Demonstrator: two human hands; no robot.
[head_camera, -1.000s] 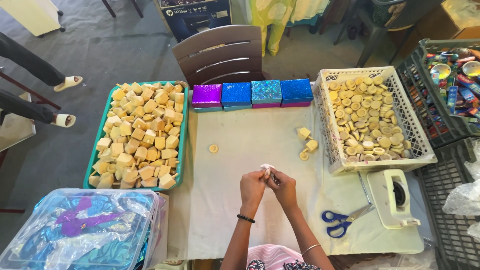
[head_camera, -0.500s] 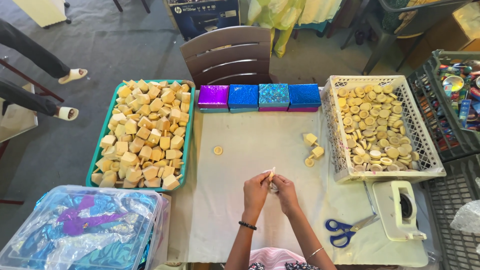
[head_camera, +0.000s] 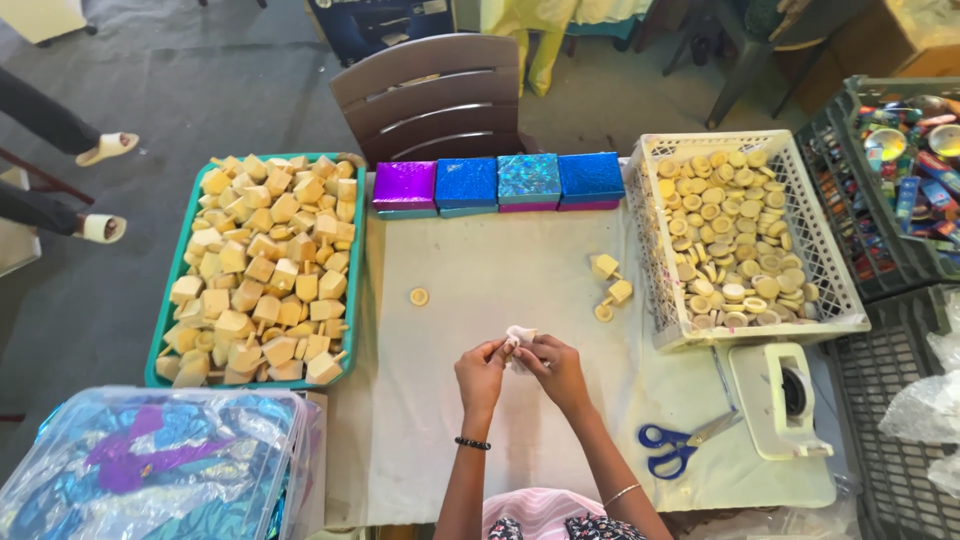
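Pinching the small white crumpled wrapper (head_camera: 518, 338) above the counter (head_camera: 500, 270), your left hand (head_camera: 481, 373) and right hand (head_camera: 556, 368) fingers grip it (light, soft, likely tearable); hold its edges.

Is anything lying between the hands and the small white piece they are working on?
Nothing visible: both the left hand and the right hand already pinch the small white piece directly, above bare table cloth.

Even, diffuse daylight; scene bright, shadows soft and faint beneath the hands (head_camera: 520, 368). Focus sharp around the hands, slightly softer far left and right of them, with mild wide-angle bowing at the frame edges. Weak glare on the foil boxes (head_camera: 498, 182) beyond the hands.
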